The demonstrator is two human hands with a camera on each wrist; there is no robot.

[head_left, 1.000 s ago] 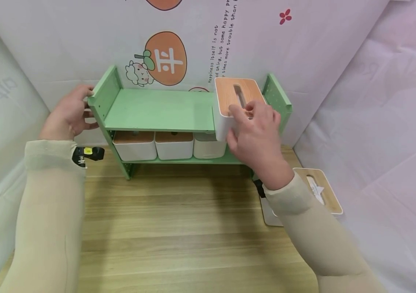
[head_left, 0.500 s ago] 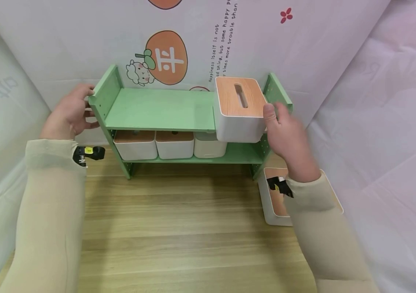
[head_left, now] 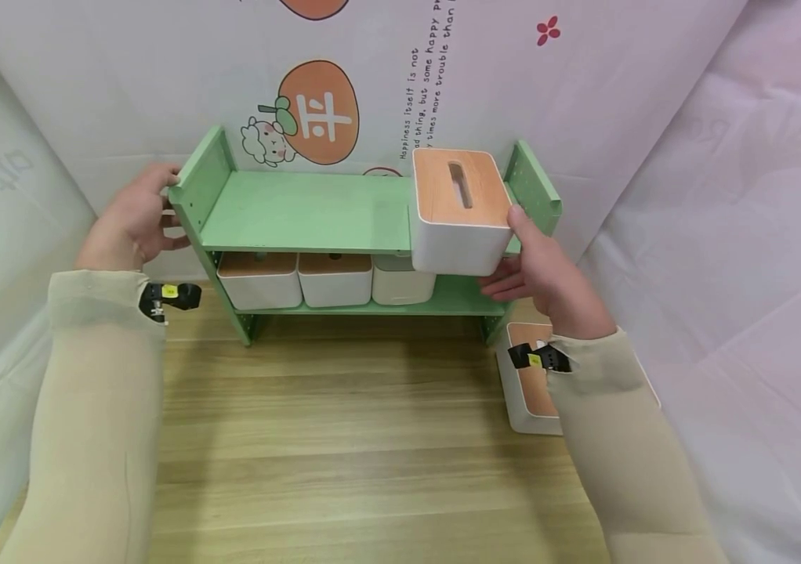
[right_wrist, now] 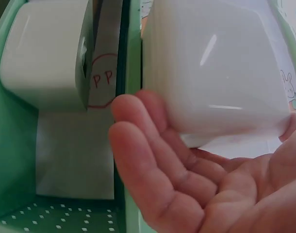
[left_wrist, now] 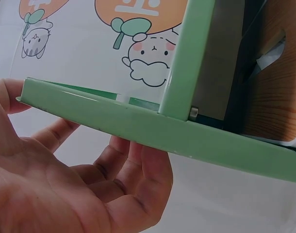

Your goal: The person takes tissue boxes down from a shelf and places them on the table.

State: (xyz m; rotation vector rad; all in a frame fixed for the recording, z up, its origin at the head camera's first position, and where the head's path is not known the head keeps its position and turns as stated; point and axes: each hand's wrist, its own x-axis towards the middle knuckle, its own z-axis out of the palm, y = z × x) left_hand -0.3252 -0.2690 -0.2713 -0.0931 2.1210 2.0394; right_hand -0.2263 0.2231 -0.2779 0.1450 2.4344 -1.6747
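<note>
A white tissue box [head_left: 462,249] with a wood-look slotted lid sits at the right of the green shelf's [head_left: 302,211] upper board, its front jutting past the board's edge. My right hand [head_left: 549,270] holds its front right corner, thumb on the lid's edge, fingers low along the side. The right wrist view shows these fingers [right_wrist: 153,160] beside the white wall. At the far left, my left hand [head_left: 132,211] grips the shelf's side panel; in the left wrist view its curled fingers [left_wrist: 133,179] lie against the panel's outer face.
On the lower board stand a wood-lidded box [head_left: 259,282], another wood-lidded box [head_left: 335,280] and a pale box [head_left: 403,282]. More wood-lidded boxes [head_left: 530,392] stand at right on the wooden tabletop [head_left: 344,439], partly hidden by my right forearm. A printed sheet [head_left: 485,86] hangs behind.
My right hand has gone from the top of the tissue box to its front right corner and now holds it there. The box has hardly moved. My left hand stays on the shelf.
</note>
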